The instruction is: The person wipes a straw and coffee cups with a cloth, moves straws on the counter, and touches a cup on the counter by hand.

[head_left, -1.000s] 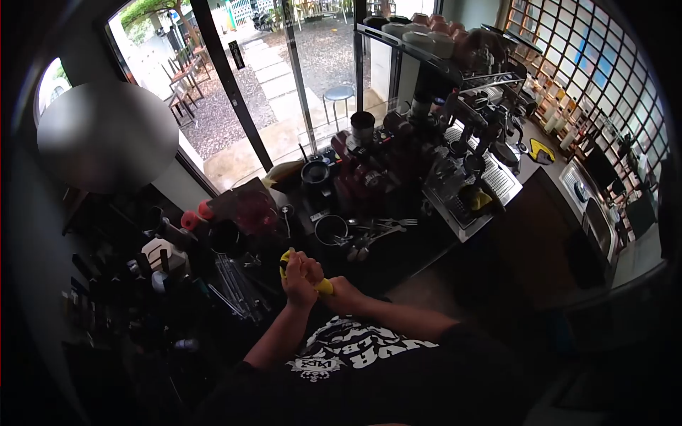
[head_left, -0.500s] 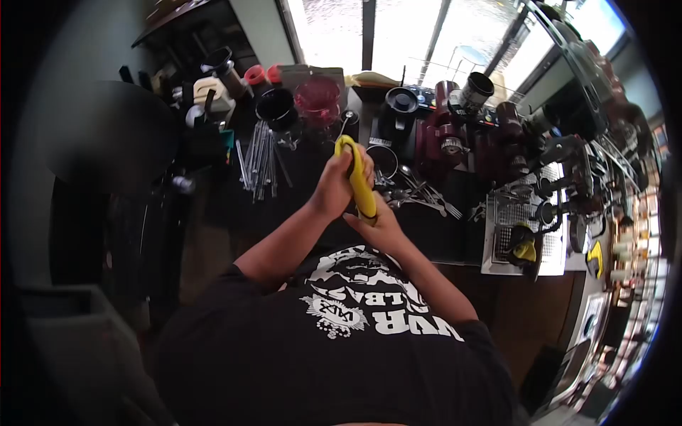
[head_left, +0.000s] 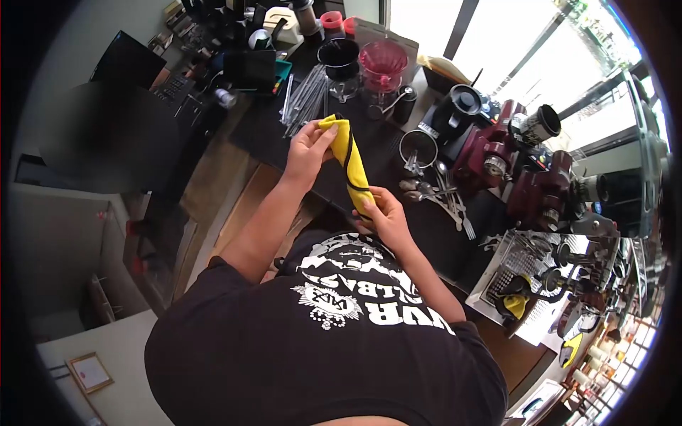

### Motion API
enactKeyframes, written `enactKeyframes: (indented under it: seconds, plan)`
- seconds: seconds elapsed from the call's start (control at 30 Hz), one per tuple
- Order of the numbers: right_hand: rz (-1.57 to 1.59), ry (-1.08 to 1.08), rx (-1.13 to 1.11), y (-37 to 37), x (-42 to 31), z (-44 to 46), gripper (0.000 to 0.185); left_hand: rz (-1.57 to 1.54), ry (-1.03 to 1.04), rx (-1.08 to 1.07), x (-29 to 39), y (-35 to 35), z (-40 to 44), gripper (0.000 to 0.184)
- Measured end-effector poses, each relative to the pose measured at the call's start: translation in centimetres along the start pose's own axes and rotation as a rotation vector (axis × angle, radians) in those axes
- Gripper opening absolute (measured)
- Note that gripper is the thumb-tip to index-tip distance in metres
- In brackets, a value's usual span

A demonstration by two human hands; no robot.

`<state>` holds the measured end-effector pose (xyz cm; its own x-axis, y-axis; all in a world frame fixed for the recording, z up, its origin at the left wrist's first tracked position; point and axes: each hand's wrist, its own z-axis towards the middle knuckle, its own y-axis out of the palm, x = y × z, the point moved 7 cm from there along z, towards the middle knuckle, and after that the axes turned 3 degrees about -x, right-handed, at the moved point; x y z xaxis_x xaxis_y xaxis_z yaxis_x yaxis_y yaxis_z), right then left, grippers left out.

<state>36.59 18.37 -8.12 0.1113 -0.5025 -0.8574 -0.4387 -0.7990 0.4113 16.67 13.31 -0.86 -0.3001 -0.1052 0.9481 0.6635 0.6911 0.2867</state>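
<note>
A yellow cleaning cloth (head_left: 353, 162) with black edging stretches slantwise between my two hands above the dark counter edge. At its upper end, my left hand (head_left: 308, 150) pinches the folded fabric between thumb and fingers. Lower down, my right hand (head_left: 386, 213) is closed round the other end. Whether anything lies inside the folds is hidden. Past my left hand lies a bundle of metal straws or stirrers (head_left: 305, 101). Spoons and forks (head_left: 444, 195) lie loose on the counter right of the cloth.
A black dripper (head_left: 339, 59) and a pink dripper (head_left: 384, 62) stand at the back. Dark red coffee grinders (head_left: 490, 153) line the right, near a perforated metal tray (head_left: 497, 273) with another yellow-black cloth (head_left: 514, 304). A blurred dark shape covers the far left.
The cloth has gone from a compact fold gripped closely by both hands to a longer strip, with my hands further apart. My view has turned, so the counter now slants.
</note>
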Motion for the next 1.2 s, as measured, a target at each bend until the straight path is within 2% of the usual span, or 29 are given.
enactKeyframes:
  seconds: [0.07,0.1,0.13,0.17,0.2,0.23,0.27,0.37,0.4,0.47,0.53,0.6,0.73,0.83,0.9,0.93,1.0,1.03,1.1,1.13,1.2]
  plan:
    - [0.011,-0.077,0.027,0.0,0.0,0.6,0.038,0.052,0.01,0.025,-0.8,-1.0,1.0,0.027]
    - [-0.021,-0.142,0.083,-0.6,0.7,1.1,0.047,0.098,0.024,0.038,-1.4,-1.6,1.8,0.028]
    - [-0.338,-0.216,0.21,-1.7,1.9,1.3,0.056,0.163,0.1,0.048,-1.8,-2.0,2.5,0.038]
    - [-0.658,-0.284,0.335,-2.6,2.9,1.0,0.065,0.165,0.089,0.047,-3.3,-3.3,3.1,0.038]
    - [-0.767,-0.152,0.386,-2.6,3.2,0.0,0.081,0.444,0.191,0.15,-4.2,-5.7,3.6,0.042]
    - [-0.801,-0.14,0.394,-2.7,4.0,-1.0,0.084,0.722,0.3,0.244,-4.4,-7.6,3.8,0.046]
    - [-0.836,-0.131,0.409,-3.0,4.9,-2.0,0.087,0.655,0.291,0.236,-5.0,-9.4,3.1,0.049]
    - [-0.86,-0.119,0.514,-4.2,6.4,-3.9,0.065,0.788,0.181,0.243,-7.5,-15.3,0.8,0.047]
    - [-0.924,-0.239,0.593,-4.2,6.0,-4.3,0.044,0.849,0.16,0.24,-7.9,-16.9,-0.1,0.046]
    - [-0.971,-0.261,0.639,-3.4,4.2,-4.2,0.04,0.989,0.154,0.234,-9.5,-20.8,-0.3,0.046]
    - [-1.018,-0.368,0.678,-2.2,2.8,-2.9,0.032,1.059,0.278,0.238,-9.4,-23.7,0.4,0.045]
    - [-1.051,-0.392,0.683,-1.0,1.7,-0.8,0.031,1.183,0.338,0.25,-7.6,-25.1,0.9,0.041]
    - [-1.33,-0.34,0.787,-1.2,2.7,3.9,0.049,1.264,0.494,0.266,-6.0,-31.0,2.2,0.039]
    - [-1.334,-0.15,0.788,-2.5,4.9,6.1,0.035,1.33,0.578,0.292,-5.5,-36.1,1.9,0.041]
    - [-1.302,-0.233,0.769,-2.1,5.3,6.6,0.028,1.343,0.643,0.253,-6.3,-38.3,0.8,0.043]
    - [-1.169,-0.19,0.748,-1.3,5.1,6.7,0.024,1.348,0.694,0.23,-6.4,-38.2,0.2,0.046]
    - [-0.822,-0.063,0.744,-0.6,6.0,7.1,0.025,1.307,0.662,0.19,-6.8,-38.4,0.1,0.05]
    - [-0.538,-0.047,0.644,-0.4,7.4,7.8,0.027,1.298,0.637,0.227,-6.6,-38.5,0.2,0.05]
    - [-0.139,-0.106,0.666,1.0,8.5,8.4,0.025,1.269,0.621,0.27,-6.5,-38.4,0.2,0.05]
    - [-0.161,-0.173,0.748,1.0,8.5,8.2,0.03,1.285,0.622,0.272,-6.4,-38.4,0.1,0.051]
    - [-0.505,-0.39,0.947,1.3,7.3,7.2,0.034,1.294,0.634,0.267,-6.1,-38.3,0.2,0.051]
